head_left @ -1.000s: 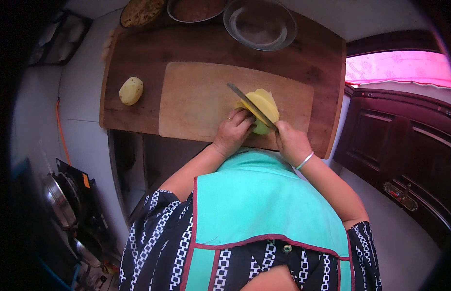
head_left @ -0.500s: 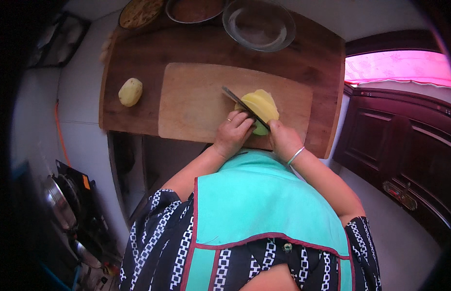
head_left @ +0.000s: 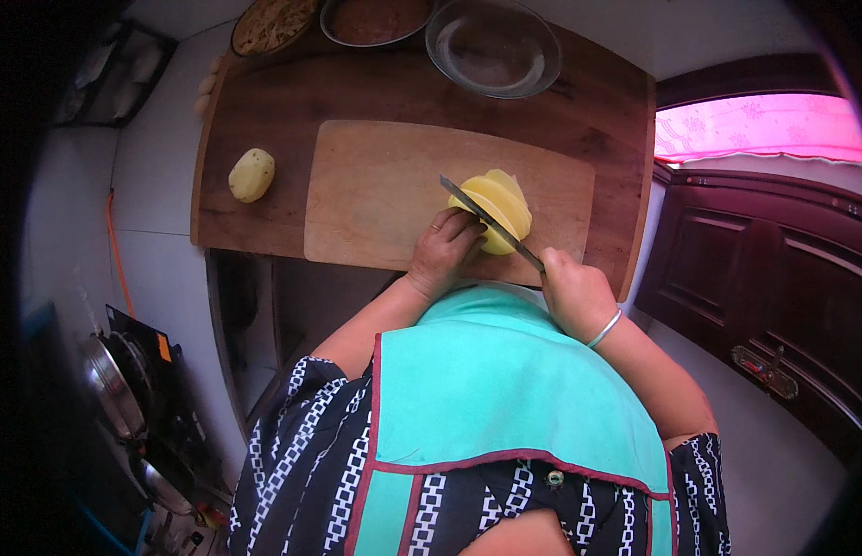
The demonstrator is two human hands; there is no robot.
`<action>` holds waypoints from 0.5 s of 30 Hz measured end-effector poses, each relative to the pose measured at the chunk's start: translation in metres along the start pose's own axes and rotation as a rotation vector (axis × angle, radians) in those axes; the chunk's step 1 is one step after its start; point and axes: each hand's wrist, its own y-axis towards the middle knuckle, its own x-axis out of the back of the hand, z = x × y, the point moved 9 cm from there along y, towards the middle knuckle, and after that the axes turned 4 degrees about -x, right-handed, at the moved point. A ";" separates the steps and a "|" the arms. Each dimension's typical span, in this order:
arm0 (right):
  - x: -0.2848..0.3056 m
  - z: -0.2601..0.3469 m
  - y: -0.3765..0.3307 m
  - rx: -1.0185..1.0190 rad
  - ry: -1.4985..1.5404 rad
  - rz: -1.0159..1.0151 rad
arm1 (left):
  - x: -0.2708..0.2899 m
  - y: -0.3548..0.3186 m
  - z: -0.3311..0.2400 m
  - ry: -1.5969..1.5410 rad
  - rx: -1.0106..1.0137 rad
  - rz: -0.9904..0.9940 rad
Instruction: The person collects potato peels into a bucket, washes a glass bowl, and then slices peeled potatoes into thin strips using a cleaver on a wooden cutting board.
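My right hand [head_left: 577, 293] is closed round the handle of a kitchen knife [head_left: 491, 221]. The blade slants up to the left across a peeled yellow potato [head_left: 501, 243]. Thin overlapping potato slices [head_left: 503, 196] lean together on the blade's far side. With curled fingertips, my left hand [head_left: 445, 246] grips the potato close beside the blade; the fingers hide part of it. Everything rests toward the right of a pale wooden cutting board [head_left: 375, 190]. A whole peeled potato [head_left: 252, 175] lies on the table left of the board.
Along the far edge of the brown wooden table [head_left: 384, 104] stand a clear glass bowl [head_left: 494, 88], a metal bowl of reddish food [head_left: 375, 23] and a dish of pale pieces [head_left: 271, 26]. Pans [head_left: 116, 387] hang at lower left. A dark cabinet [head_left: 727, 269] is at right.
My right hand has drawn back toward me and to the right, bringing the knife along. More of the blade and the potato now shows. My left hand has barely shifted.
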 end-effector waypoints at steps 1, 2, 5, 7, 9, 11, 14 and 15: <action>0.000 0.001 0.000 0.007 0.015 -0.005 | 0.000 0.000 0.000 -0.001 0.005 -0.001; -0.001 0.001 0.001 0.016 0.030 -0.010 | 0.000 0.000 0.000 -0.001 0.010 -0.002; -0.043 -0.010 0.030 -0.032 0.015 0.041 | 0.000 -0.001 -0.003 0.029 0.022 0.005; -0.057 -0.017 0.035 -0.046 0.082 -0.024 | -0.002 -0.001 -0.004 0.012 0.043 0.028; -0.059 -0.018 0.035 -0.018 0.132 -0.096 | -0.001 -0.002 -0.002 0.000 0.049 0.027; -0.040 -0.009 0.031 0.053 0.152 -0.176 | -0.002 -0.002 0.001 -0.014 0.044 -0.010; -0.009 0.003 0.016 0.016 0.075 -0.118 | 0.001 -0.003 0.001 -0.020 0.035 -0.008; -0.004 0.005 0.012 0.013 0.057 -0.087 | 0.001 -0.001 0.001 -0.029 0.036 -0.011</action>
